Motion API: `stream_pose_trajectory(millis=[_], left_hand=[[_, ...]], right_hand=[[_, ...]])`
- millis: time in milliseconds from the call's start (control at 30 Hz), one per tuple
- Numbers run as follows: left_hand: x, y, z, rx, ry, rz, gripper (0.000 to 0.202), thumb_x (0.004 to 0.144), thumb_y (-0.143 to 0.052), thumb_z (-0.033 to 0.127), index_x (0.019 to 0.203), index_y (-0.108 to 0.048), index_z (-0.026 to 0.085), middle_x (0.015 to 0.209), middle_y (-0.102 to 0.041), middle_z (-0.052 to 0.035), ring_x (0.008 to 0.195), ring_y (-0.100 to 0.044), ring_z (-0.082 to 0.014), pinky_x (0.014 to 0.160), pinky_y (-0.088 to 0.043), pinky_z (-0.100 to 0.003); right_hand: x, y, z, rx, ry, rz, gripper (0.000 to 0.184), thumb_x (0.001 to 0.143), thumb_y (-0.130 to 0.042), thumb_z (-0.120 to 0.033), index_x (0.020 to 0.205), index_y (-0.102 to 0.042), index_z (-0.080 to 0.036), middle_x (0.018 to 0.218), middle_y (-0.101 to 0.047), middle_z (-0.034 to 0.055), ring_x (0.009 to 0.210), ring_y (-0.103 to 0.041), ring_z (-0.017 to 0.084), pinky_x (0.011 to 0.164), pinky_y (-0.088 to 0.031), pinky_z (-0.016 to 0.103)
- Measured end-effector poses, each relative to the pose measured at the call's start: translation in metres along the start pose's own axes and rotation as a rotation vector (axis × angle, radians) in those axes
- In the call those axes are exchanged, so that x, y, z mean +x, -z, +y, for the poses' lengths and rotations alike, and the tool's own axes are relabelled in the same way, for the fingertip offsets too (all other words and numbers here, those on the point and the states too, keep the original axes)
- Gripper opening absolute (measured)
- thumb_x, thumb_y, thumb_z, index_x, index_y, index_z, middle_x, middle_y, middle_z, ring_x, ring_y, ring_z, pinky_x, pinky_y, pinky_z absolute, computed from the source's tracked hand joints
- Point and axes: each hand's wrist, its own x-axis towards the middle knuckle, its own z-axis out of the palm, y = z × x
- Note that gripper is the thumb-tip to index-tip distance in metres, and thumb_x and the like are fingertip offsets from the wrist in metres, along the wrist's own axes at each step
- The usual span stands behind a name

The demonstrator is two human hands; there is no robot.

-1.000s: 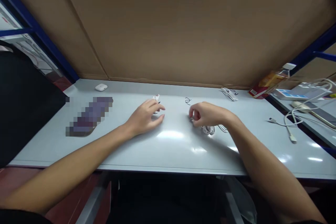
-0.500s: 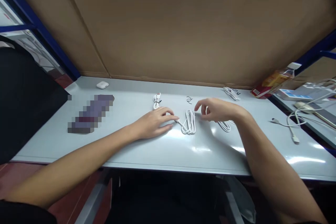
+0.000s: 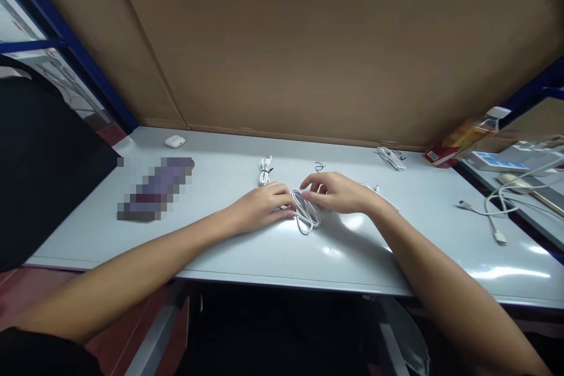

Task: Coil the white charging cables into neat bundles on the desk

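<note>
A white cable (image 3: 305, 214) lies in loose loops on the pale grey table (image 3: 247, 241), at its middle. My left hand (image 3: 264, 207) rests at the loops' left side, fingers curled onto one end of the cable. From the right, my right hand (image 3: 338, 192) pinches the top of the same loops with its fingertips. More of the white cable trails off behind my right wrist toward the right.
A small bundled white cable (image 3: 264, 170) and a black twist tie (image 3: 319, 167) lie behind my hands. Another coiled cable (image 3: 390, 158) sits far right, a white earbud case (image 3: 175, 141) far left. Loose charger cables (image 3: 493, 211) and a bottle (image 3: 467, 132) are at the right. Cardboard walls the back.
My right hand has swung left from the cable part on the right to the coiled loops, meeting my left hand. The loops are now drawn tighter between both hands.
</note>
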Motion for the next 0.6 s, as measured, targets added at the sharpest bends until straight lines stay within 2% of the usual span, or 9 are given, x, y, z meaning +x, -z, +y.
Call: stream_pose_trajectory(millis=[100,233,333,433,533,600], left_hand=[[0.000,-0.001,-0.002,-0.014,-0.004,0.021,0.023,0.105,-0.054,0.034,0.107,-0.073,0.021,0.105,-0.067,-0.0076,0.094,-0.064,-0.0196,0.085,-0.049,-0.032],[0.001,0.001,-0.001,-0.034,0.018,0.068,0.021,0.104,-0.056,0.033,0.105,-0.072,0.021,0.104,-0.067,-0.0070,0.091,-0.065,-0.0186,0.083,-0.051,-0.031],[0.001,0.003,0.001,-0.043,0.022,0.142,0.019,0.103,-0.057,0.030,0.102,-0.072,0.021,0.106,-0.066,-0.0071,0.092,-0.066,-0.0183,0.085,-0.052,-0.032],[0.000,0.005,0.005,-0.042,0.050,0.203,0.018,0.102,-0.056,0.028,0.103,-0.072,0.021,0.110,-0.065,-0.0077,0.095,-0.065,-0.0184,0.087,-0.053,-0.033],[0.001,0.005,0.012,0.061,0.098,0.280,0.016,0.095,-0.065,0.035,0.096,-0.071,0.020,0.104,-0.065,-0.0076,0.093,-0.062,-0.0208,0.087,-0.051,-0.037],[0.001,0.003,0.018,0.145,0.103,0.292,0.024,0.087,-0.073,0.044,0.090,-0.070,0.020,0.096,-0.065,-0.0063,0.089,-0.060,-0.0219,0.086,-0.049,-0.039]], right_hand=[[-0.001,-0.006,-0.001,0.028,0.018,0.022,0.035,0.088,-0.070,-0.033,0.120,-0.065,-0.021,0.092,-0.078,0.0053,0.077,-0.071,0.020,0.063,-0.050,0.028],[0.003,-0.013,0.001,0.217,0.046,-0.040,0.039,0.087,-0.066,-0.019,0.125,-0.058,-0.021,0.080,-0.076,0.0017,0.072,-0.071,0.019,0.063,-0.052,0.029],[0.005,-0.015,0.003,0.404,0.035,-0.070,0.043,0.088,-0.065,-0.018,0.129,-0.054,-0.021,0.078,-0.074,0.0007,0.072,-0.072,0.020,0.063,-0.054,0.029],[0.006,-0.016,0.003,0.523,-0.004,-0.047,0.041,0.089,-0.066,-0.018,0.127,-0.053,-0.024,0.084,-0.074,0.0015,0.070,-0.073,0.019,0.063,-0.057,0.030],[0.008,-0.020,0.004,0.607,-0.045,-0.010,0.036,0.090,-0.068,-0.019,0.123,-0.054,-0.025,0.090,-0.073,0.0018,0.070,-0.074,0.018,0.067,-0.060,0.031],[0.010,-0.024,0.004,0.628,-0.054,0.018,0.035,0.089,-0.069,-0.019,0.120,-0.054,-0.025,0.093,-0.073,0.0025,0.068,-0.073,0.017,0.067,-0.060,0.032]])
